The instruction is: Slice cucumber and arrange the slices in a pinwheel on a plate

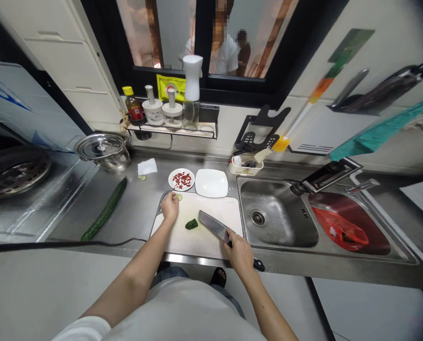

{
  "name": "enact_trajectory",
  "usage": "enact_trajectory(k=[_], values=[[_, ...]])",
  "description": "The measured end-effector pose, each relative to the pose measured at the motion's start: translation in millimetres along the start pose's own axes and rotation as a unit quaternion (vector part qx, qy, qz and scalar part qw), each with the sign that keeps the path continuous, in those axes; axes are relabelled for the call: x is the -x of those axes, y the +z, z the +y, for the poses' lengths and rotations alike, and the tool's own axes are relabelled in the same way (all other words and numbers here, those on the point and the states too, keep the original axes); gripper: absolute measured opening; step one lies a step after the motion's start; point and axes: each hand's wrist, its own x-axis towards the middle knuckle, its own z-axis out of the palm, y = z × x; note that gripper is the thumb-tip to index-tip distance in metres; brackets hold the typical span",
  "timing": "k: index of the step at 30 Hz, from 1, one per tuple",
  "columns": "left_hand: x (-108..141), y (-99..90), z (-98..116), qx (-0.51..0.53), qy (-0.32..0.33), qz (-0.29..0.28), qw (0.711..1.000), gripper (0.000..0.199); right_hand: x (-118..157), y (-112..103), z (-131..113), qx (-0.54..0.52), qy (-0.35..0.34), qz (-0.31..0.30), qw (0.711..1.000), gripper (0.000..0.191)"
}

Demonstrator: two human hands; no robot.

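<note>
My right hand (240, 252) is wrapped round the handle of a kitchen knife (214, 224). Its blade lies low over the white cutting board (183, 244), pointing up and left. Left of the blade rests a short cut piece of cucumber (191, 224). At the board's upper left, my left hand (170, 207) is closed, its fingertips on a thin cucumber slice (179, 197). Just behind the board stand a white plate of chopped red pieces (182, 180) and a bare white square plate (211, 183). A long whole cucumber (105, 210) lies on the steel counter at left.
At right is a double sink (278, 213) with a red plastic bag (341, 229) in one basin. A lidded steel pot (104, 151) and white tissue (147, 166) sit at back left. A condiment rack (175, 130) hangs beneath the window. A black cable (65, 246) crosses the front left edge.
</note>
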Motion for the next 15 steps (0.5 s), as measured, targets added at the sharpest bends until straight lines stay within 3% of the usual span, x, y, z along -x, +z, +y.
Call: enact_trajectory(k=[8,15], values=[[-1,4.5,-19,-0.029,0.113,-0.010,0.993,0.027,0,-3,0,-0.017,0.005,0.006,1.000,0.037],[-2,4.1,-19,-0.058,0.110,-0.026,0.992,0.031,-3,-2,-3,-0.021,0.007,-0.003,1.000,0.040]])
